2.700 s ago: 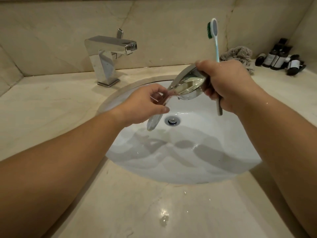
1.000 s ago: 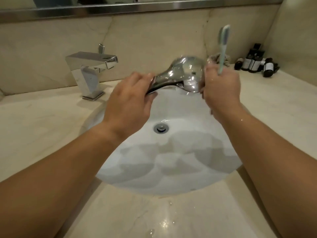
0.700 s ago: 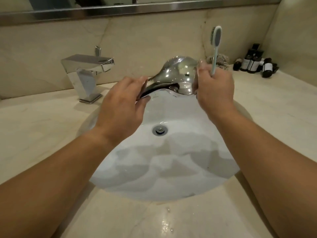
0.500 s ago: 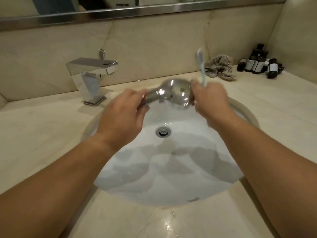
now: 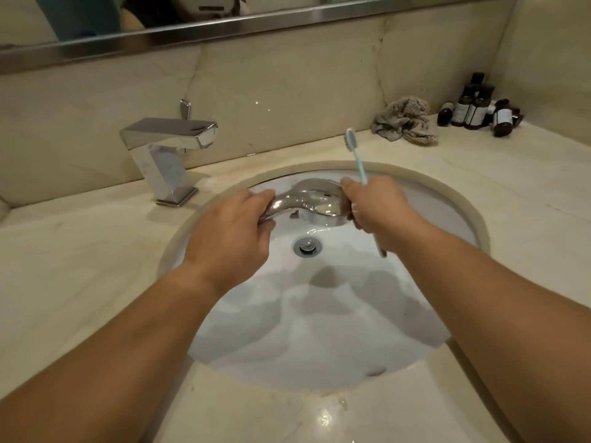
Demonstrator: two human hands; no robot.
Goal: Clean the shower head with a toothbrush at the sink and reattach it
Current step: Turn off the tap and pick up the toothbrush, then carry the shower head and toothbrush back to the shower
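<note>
Lowered into the white sink (image 5: 441, 199), our glossy chrome shower head (image 5: 315, 199); left hand (image 5: 230, 238) grips its handle, right hand (image 5: 377, 209) grips head and slim toothbrush (image 5: 356, 155).

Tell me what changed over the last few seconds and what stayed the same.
Both hands lowered the shower head from above the basin to just over the drain, its chrome back turned up. Left hand still grips the handle; right hand still holds the head end and the toothbrush, bristles up. Tap stays off.
</note>
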